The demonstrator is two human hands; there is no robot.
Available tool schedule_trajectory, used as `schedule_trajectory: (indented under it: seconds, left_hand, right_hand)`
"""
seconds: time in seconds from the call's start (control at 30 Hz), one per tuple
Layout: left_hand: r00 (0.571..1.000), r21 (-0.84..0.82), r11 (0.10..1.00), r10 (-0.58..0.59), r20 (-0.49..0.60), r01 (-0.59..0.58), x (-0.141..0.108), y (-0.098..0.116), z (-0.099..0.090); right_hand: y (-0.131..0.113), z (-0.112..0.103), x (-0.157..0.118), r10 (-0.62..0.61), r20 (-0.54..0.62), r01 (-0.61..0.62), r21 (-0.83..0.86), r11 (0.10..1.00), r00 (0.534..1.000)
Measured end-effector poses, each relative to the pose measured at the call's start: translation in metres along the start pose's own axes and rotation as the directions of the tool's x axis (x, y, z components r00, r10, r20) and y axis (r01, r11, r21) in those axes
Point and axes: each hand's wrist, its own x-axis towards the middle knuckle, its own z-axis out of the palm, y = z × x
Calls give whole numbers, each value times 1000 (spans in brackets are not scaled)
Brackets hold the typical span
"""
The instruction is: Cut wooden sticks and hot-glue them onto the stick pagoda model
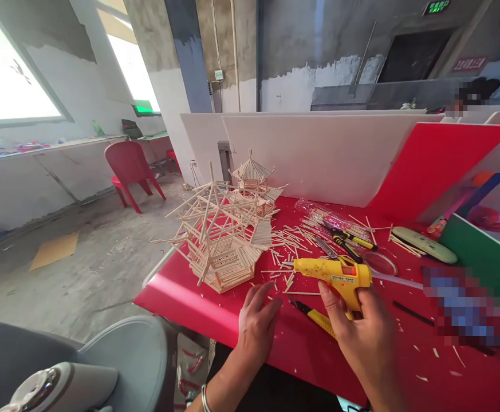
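Note:
A yellow glue gun (pixel 335 276) is gripped in my right hand (pixel 363 323), its nozzle pointing left over the red table. My left hand (pixel 256 320) hovers by the table's front edge with fingers apart and nothing in them. Just beyond it stands an unfinished pavilion model (pixel 221 246) made of thin wooden sticks, with an open roof frame. Behind that is a second stick model (pixel 254 174) with a filled-in pointed roof. Loose sticks (pixel 290 243) are scattered right of the models. A yellow and black utility knife (pixel 318 320) lies between my hands.
Yellow-handled pliers (pixel 348 237), a clear tape roll (pixel 381 263), a green case (pixel 424 244) and bagged sticks (pixel 325 216) lie on the red table (pixel 301 355). White boards (pixel 310 157) stand behind. A grey stool (pixel 142 355) holds a white flask (pixel 82 380) at lower left.

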Motion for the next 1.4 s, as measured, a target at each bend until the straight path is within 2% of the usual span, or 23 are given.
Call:
schedule_trajectory:
  seconds: [0.07,0.13,0.17,0.23,0.3,0.37,0.47,0.57,0.63,0.8,1.03,1.4]
  left_hand:
    - [997,-89,996,-29,-67,23,1,3,-8]
    - [975,-234,961,-182,-129,148,3,6,-16]
    - [945,-323,919,-287,-155,225,4,7,-20]
    - [858,-522,780,-488,-161,346,8,8,-28]
    - [774,-688,604,-625,-96,403,14,9,-39]
    - [718,-779,446,-696,8,440,21,10,-49]
    - [661,-849,255,-737,139,463,30,10,-62]
    - [626,-887,114,-748,220,448,34,8,-68]
    - [622,-885,64,-735,271,461,36,6,-68]
    - [646,-878,15,-684,340,478,38,2,-66]
    - [652,-899,-2,-688,319,437,39,1,-65]
    - [634,-895,-52,-687,354,444,42,5,-70]
  right_hand:
    - [-8,1,4,-24,-8,24,-27,999,1000]
    - [-17,5,8,-69,-23,67,-74,995,997]
    - [-22,8,10,-99,-34,95,-101,990,995]
    - [-30,14,14,-153,-35,147,-142,979,988]
    - [-38,21,18,-202,-18,197,-150,969,979]
    - [-44,28,22,-259,-13,255,-148,956,966]
    - [-51,38,28,-340,-19,331,-176,927,940]
    - [-56,45,32,-394,23,390,-216,895,919]
    - [-60,47,34,-426,61,427,-261,866,902]
    - [-70,49,38,-463,124,472,-397,787,877]
    - [-76,58,41,-521,108,517,-400,757,847]
    - [-84,59,39,-546,102,534,-417,736,832]
